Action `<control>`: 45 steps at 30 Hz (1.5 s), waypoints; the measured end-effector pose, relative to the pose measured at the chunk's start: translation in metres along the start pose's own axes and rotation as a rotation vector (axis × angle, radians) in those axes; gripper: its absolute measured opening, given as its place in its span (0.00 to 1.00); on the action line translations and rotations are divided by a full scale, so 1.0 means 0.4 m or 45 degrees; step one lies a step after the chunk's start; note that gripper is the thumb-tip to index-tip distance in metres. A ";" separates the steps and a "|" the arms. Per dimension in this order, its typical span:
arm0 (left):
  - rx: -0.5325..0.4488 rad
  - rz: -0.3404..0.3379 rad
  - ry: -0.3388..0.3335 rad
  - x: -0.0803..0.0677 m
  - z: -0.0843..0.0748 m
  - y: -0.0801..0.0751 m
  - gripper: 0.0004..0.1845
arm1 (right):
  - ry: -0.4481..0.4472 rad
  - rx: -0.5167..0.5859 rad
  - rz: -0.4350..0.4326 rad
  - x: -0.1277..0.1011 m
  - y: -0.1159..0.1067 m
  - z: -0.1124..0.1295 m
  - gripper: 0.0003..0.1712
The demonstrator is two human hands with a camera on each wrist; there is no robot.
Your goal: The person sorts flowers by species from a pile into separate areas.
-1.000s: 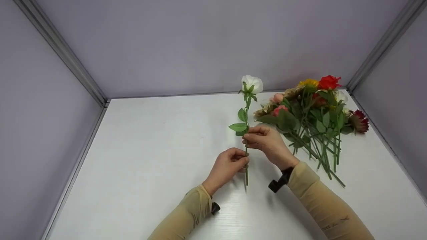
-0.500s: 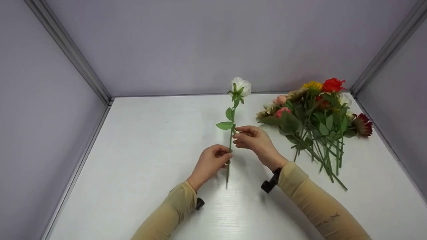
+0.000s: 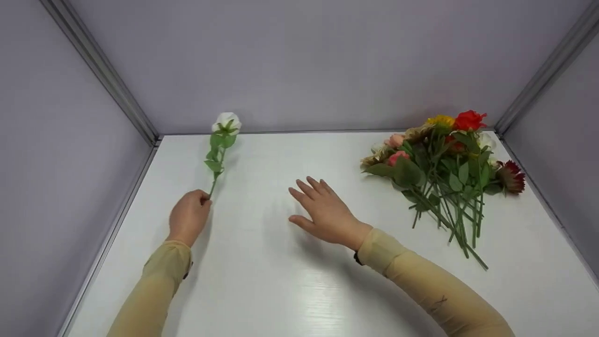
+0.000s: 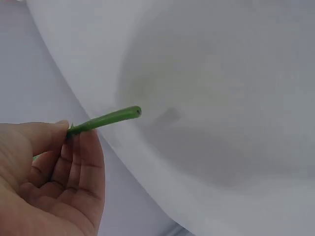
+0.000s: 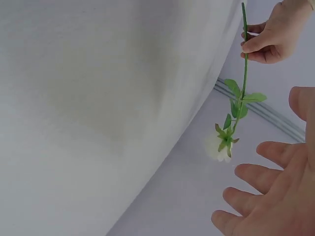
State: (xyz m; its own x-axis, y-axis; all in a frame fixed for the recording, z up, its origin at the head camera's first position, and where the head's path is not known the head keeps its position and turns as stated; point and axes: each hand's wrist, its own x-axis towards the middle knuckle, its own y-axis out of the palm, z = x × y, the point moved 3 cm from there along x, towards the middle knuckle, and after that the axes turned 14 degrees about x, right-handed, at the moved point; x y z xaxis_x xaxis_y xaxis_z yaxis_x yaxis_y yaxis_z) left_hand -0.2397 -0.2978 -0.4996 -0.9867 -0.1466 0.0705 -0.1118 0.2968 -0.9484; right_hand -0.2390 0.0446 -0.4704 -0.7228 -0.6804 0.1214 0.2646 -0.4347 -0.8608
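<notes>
A white rose (image 3: pixel 226 124) with a green stem and leaves is at the left of the table, its bloom toward the back wall. My left hand (image 3: pixel 189 216) pinches its stem between thumb and fingers. In the left wrist view the cut end of the stem (image 4: pixel 115 117) sticks out past the fingertips. Near the middle of the table my right hand (image 3: pixel 325 210) hovers with fingers spread and holds nothing. From the right wrist view, the rose and the left hand (image 5: pixel 275 37) appear beyond the spread right fingers (image 5: pixel 258 178).
A pile of mixed flowers (image 3: pixel 435 168) lies at the back right, with red, yellow, pink, white and dark red blooms. Their stems point toward the front. Grey panels (image 3: pixel 299 65) enclose the white table (image 3: pixel 262 290) at the back and sides.
My left hand has carried the white rose from the middle to the left. The right hand has let go of the stem, spread its fingers and shifted slightly left.
</notes>
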 end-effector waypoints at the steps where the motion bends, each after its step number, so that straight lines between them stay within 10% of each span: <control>1: 0.044 -0.019 -0.010 0.005 0.027 -0.004 0.10 | -0.028 -0.046 0.013 0.006 0.006 0.011 0.42; 13: 0.258 -0.074 -0.119 0.024 0.189 -0.005 0.09 | -0.120 -0.288 0.117 0.061 0.065 0.069 0.44; 45: -0.018 0.139 -0.176 0.001 0.205 -0.017 0.17 | -0.053 -0.305 0.155 0.041 0.073 0.026 0.42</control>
State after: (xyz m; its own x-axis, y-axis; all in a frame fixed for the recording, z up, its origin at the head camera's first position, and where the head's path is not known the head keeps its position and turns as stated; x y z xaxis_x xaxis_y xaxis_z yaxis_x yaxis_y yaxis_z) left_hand -0.2298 -0.3772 -0.5185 -0.9675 -0.2408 -0.0770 -0.0074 0.3314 -0.9435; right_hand -0.2365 0.0146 -0.4884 -0.6665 -0.7450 0.0260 0.1858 -0.1998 -0.9621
